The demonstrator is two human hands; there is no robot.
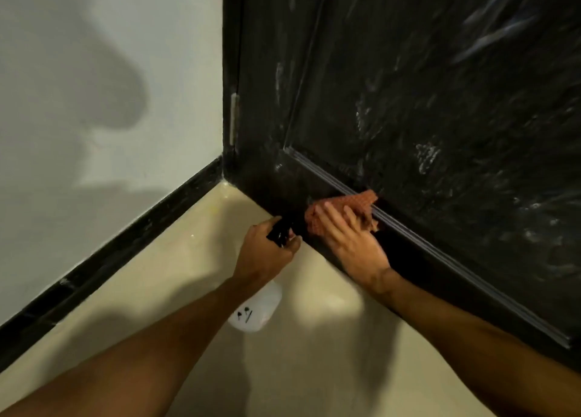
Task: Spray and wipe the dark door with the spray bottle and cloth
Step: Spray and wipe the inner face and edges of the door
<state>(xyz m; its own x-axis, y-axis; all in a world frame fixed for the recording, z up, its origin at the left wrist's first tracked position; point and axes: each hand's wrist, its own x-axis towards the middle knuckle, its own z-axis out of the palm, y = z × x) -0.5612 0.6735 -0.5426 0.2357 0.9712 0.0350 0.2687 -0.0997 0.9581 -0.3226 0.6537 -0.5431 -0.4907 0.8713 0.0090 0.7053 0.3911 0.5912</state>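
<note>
The dark door (424, 102) fills the right side, streaked with wet, whitish smears. An orange cloth (355, 204) lies against the door's bottom rail, just below the panel moulding. My right hand (352, 240) presses flat on the cloth with straight fingers. My left hand (267, 253) grips the black trigger head of a white spray bottle (257, 309), which hangs below my wrist over the floor, close to the door's lower edge.
A pale wall (94, 102) stands on the left with a black skirting board (125, 243) along its foot. The door frame with a hinge (233, 117) meets the wall in the corner. Beige floor (314, 369) lies beneath my arms.
</note>
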